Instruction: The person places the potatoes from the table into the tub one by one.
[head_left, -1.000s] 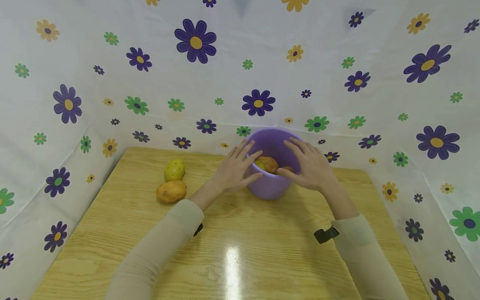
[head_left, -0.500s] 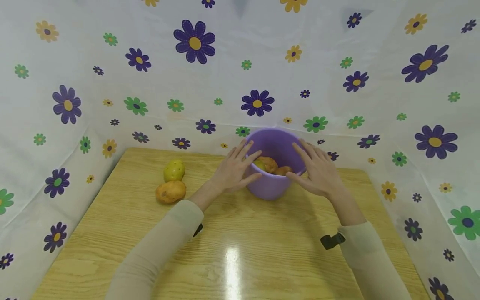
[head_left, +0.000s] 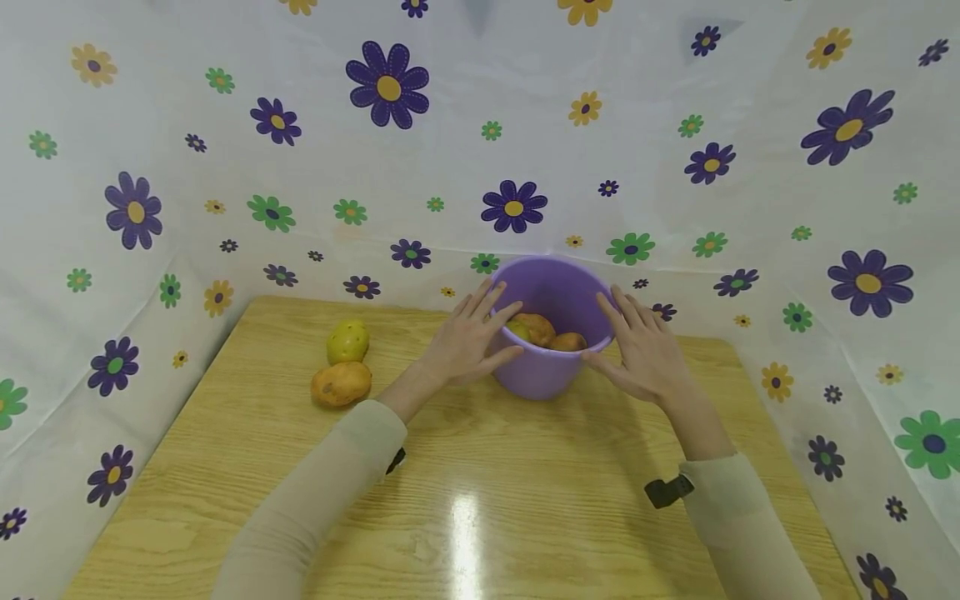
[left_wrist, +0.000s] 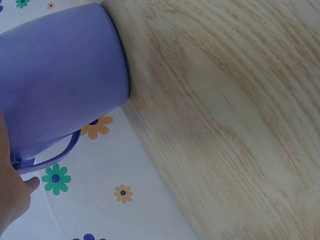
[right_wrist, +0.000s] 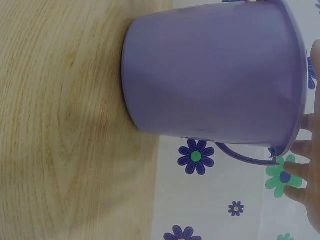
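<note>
A purple bucket (head_left: 537, 373) stands upright at the back of the table, with a thin purple handle (left_wrist: 64, 156) hanging at its side. Inside it lie a potato-like brown lump (head_left: 568, 342), another orange-brown one (head_left: 537, 327) and a yellow-green piece (head_left: 517, 331). My left hand (head_left: 463, 340) rests at the left rim, fingers spread and fairly straight across it, thumb toward the front. On the opposite side my right hand (head_left: 647, 350) has its fingers spread and extended, fingertips right at the rim. No object shows inside either palm.
Left on the wooden table (head_left: 420, 517) lie a dotted yellow-green fruit (head_left: 348, 342) and an orange-brown, potato-like piece (head_left: 341, 384), close together. A white flower-print sheet (head_left: 450, 167) walls the table at the back and sides.
My right hand has moved right and slightly toward me, from over the bucket's opening to its right rim, uncovering more of the contents. The left hand and the bucket have stayed put.
</note>
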